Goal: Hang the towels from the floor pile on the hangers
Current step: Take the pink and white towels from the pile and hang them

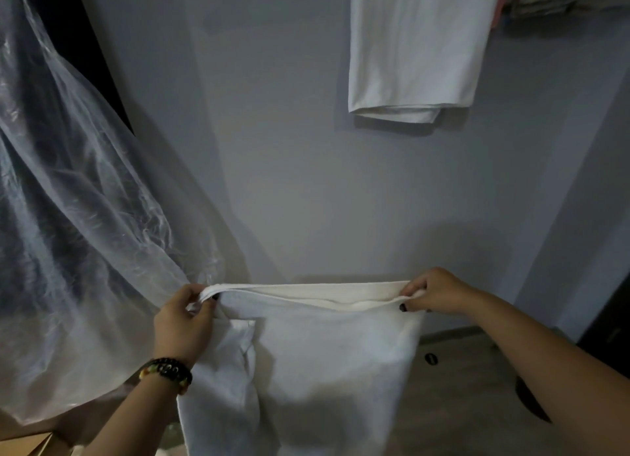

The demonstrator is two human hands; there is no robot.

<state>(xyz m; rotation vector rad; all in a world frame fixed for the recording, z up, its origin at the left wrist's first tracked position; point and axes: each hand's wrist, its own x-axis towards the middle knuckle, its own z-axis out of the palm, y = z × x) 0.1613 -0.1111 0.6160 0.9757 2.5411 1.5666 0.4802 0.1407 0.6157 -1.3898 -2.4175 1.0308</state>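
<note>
A white towel (327, 353) is held stretched in front of a grey wall (272, 148), its folded top edge drawn level between two hands set well apart. The left corner is gripped by the left hand (182, 322), whose fingers are curled over the bunched fabric, so the fingertips are partly hidden in the folds; a beaded bracelet (167, 372) is worn on that wrist. The right corner is pinched by the right hand (434, 292), with a dark-painted thumbnail shown against the cloth. The towel's lower part is cut off by the bottom of the frame, so its full length cannot be judged. Higher on the wall, a second white towel (416, 46) is seen hanging folded, but its top and whatever carries it are cut off by the upper edge. At the left, a translucent plastic sheet (68, 199) is draped over something dark that cannot be made out. A strip of wooden floor (470, 387) is visible at lower right in dim light.
</note>
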